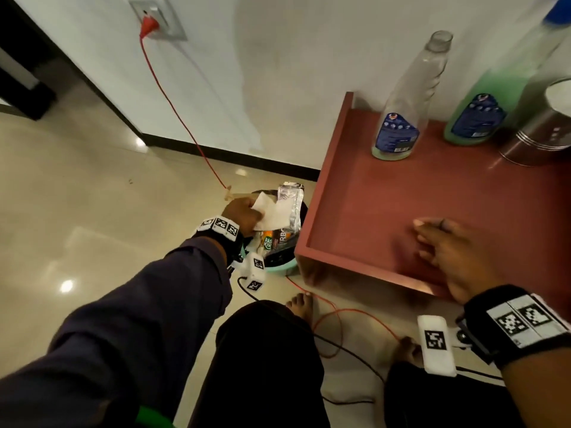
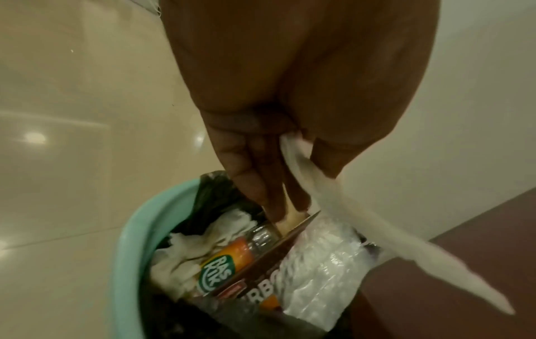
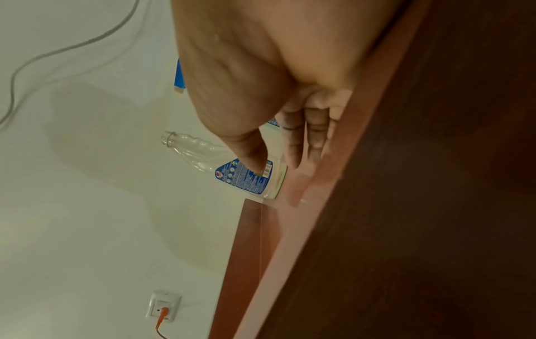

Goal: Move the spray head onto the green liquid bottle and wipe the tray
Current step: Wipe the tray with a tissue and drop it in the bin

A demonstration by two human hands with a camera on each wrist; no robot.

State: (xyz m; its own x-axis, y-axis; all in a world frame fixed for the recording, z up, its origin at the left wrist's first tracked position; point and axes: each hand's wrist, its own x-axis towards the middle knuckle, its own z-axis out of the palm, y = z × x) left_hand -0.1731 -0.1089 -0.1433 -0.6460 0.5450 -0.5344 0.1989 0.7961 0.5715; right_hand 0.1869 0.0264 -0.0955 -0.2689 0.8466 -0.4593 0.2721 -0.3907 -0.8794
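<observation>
My left hand (image 1: 244,213) pinches a white tissue (image 1: 272,214) above a teal bin (image 1: 282,268) beside the tray; the wrist view shows the tissue (image 2: 377,231) trailing from between thumb and fingers (image 2: 261,183). The red-brown tray (image 1: 386,193) carries an empty clear bottle (image 1: 404,109) with no cap and, behind it, the green liquid bottle (image 1: 494,100) with a blue spray head (image 1: 559,10) at the frame's top edge. My right hand (image 1: 448,245) hovers over the tray's front right part, fingers loose, holding nothing. In the right wrist view the fingers (image 3: 307,137) hang straight by the tray rim (image 3: 290,240).
The bin (image 2: 130,240) holds crumpled tissues, a drink bottle, a brown box and a foil packet (image 1: 290,208). A steel canister (image 1: 543,128) stands at the tray's right. A red cable (image 1: 173,97) runs from a wall socket (image 1: 156,21) across the floor by my feet.
</observation>
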